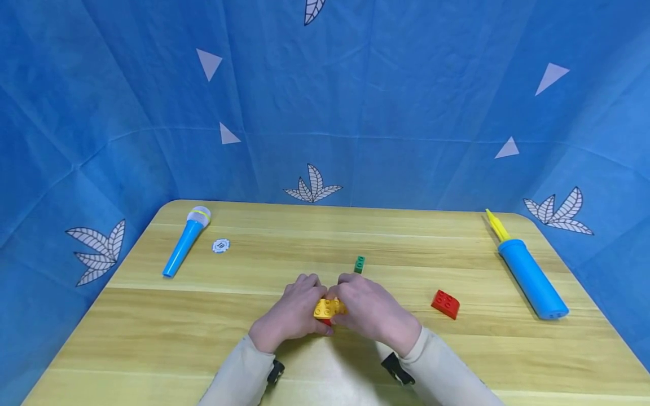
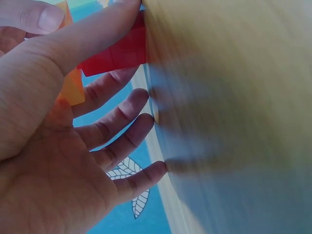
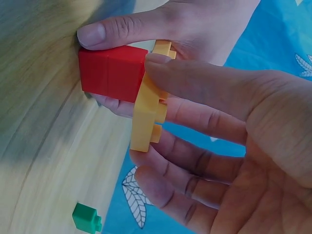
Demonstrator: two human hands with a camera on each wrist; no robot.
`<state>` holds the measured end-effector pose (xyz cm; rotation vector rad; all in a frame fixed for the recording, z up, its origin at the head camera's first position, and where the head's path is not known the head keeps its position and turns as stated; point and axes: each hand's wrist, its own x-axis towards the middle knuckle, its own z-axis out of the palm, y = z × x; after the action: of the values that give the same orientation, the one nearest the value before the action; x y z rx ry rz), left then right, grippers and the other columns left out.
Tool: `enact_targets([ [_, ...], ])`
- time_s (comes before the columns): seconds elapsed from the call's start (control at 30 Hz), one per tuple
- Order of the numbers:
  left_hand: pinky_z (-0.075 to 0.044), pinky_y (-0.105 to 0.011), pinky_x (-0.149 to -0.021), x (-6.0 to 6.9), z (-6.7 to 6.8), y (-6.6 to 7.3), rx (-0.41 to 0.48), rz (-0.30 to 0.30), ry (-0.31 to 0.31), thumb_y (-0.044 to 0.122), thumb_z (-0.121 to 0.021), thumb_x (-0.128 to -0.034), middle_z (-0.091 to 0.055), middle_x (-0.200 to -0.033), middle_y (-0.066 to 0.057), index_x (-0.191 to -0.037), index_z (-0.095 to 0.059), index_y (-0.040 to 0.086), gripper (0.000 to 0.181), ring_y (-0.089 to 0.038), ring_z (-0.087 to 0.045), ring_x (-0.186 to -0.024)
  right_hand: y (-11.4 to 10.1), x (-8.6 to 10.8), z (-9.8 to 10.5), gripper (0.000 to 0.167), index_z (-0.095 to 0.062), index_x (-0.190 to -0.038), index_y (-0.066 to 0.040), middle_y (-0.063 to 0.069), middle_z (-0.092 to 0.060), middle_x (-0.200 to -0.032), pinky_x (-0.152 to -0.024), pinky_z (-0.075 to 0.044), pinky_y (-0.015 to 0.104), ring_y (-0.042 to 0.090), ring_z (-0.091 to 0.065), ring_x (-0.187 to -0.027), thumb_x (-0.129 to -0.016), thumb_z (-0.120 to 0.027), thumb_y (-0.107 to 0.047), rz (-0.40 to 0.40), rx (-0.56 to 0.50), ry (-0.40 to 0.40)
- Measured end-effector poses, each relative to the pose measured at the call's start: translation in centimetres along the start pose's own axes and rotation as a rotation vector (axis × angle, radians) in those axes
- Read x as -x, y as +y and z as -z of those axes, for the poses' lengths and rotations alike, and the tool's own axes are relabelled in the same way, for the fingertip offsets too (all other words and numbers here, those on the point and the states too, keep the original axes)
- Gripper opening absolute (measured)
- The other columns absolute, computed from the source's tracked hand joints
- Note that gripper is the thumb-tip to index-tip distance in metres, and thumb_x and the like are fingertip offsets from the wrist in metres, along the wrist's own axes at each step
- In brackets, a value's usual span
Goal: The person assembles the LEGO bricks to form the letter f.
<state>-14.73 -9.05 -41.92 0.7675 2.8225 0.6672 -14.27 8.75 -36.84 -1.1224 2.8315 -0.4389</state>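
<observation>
Sitting low in the centre of the head view, a yellow studded toy brick [image 1: 323, 308] lies on top of a red block [image 3: 109, 73] that shows a seam across its side. Pinching the red block between thumb and fingers, the left hand [image 1: 297, 309] has its other fingertips on the wooden table [image 1: 152, 338]. The right hand [image 1: 377, 311] grasps the yellow brick by its other end, thumb against one side and fingers on the opposite one. Just beyond the hands stands a small green two-stud brick [image 1: 359, 264]; right of centre lies a red four-stud brick [image 1: 446, 304] with a curved end. At the table's left are a blue toy microphone [image 1: 184, 247] and a round chip [image 1: 220, 245]; at its right, a blue balloon pump [image 1: 532, 277] with a yellow nozzle. Behind hangs a blue leaf-print cloth [image 1: 406, 101].
</observation>
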Motion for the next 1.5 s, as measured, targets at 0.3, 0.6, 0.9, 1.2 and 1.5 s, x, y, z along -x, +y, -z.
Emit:
enact_targets([
  [0.3,-0.037,-0.036,-0.078,-0.07,0.11,0.03,0.004,-0.004,0.005,0.036,-0.091,-0.0689,-0.045,-0.095,0.005,-0.102,-0.065,0.011,0.049,-0.018,-0.041,-0.093,0.03,-0.09,-0.02,0.02,-0.072,-0.09,-0.011,-0.001,-0.056,-0.082,-0.062,-0.046,0.024,0.011,-0.048,-0.07,-0.076,-0.086,-0.014,0.011,0.023,0.006],
  [0.6,-0.037,-0.036,-0.078,-0.06,0.21,0.04,0.006,-0.007,0.012,0.035,-0.091,-0.0689,-0.046,-0.096,0.005,-0.108,-0.068,0.01,0.052,-0.018,-0.041,-0.093,-0.23,-0.13,-0.09,0.024,-0.072,-0.096,-0.011,0.0,-0.055,-0.084,-0.063,-0.047,0.024,0.014,-0.05,-0.075,-0.076,-0.085,-0.013,-0.004,0.044,-0.005],
  [0.9,-0.037,-0.036,-0.078,0.1,0.24,0.04,0.006,-0.022,0.018,0.034,-0.091,-0.0694,-0.046,-0.096,0.005,-0.111,-0.068,0.01,0.053,-0.018,-0.041,-0.093,-0.35,-0.02,-0.24,0.029,-0.072,-0.104,-0.01,0.001,-0.054,-0.086,-0.062,-0.046,0.025,0.015,-0.048,-0.075,-0.078,-0.084,-0.014,-0.018,0.059,-0.02],
  [1.2,-0.036,-0.036,-0.077,0.08,0.19,0.1,0.013,-0.022,0.016,0.035,-0.09,-0.0695,-0.046,-0.096,0.005,-0.11,-0.067,0.012,0.052,-0.018,-0.04,-0.092,-0.32,0.0,-0.29,0.029,-0.071,-0.103,-0.011,0.0,-0.052,-0.085,-0.06,-0.044,0.024,0.015,-0.047,-0.075,-0.078,-0.085,-0.015,-0.011,0.08,-0.017],
  [1.5,-0.037,-0.037,-0.079,0.25,0.0,0.12,0.027,-0.014,0.012,0.034,-0.09,-0.0708,-0.047,-0.098,0.005,-0.107,-0.066,0.012,0.048,-0.018,-0.041,-0.095,-0.41,0.18,-0.48,0.026,-0.07,-0.098,-0.012,0.0,-0.052,-0.085,-0.061,-0.045,0.025,0.015,-0.047,-0.075,-0.077,-0.086,-0.016,-0.016,0.071,-0.014],
])
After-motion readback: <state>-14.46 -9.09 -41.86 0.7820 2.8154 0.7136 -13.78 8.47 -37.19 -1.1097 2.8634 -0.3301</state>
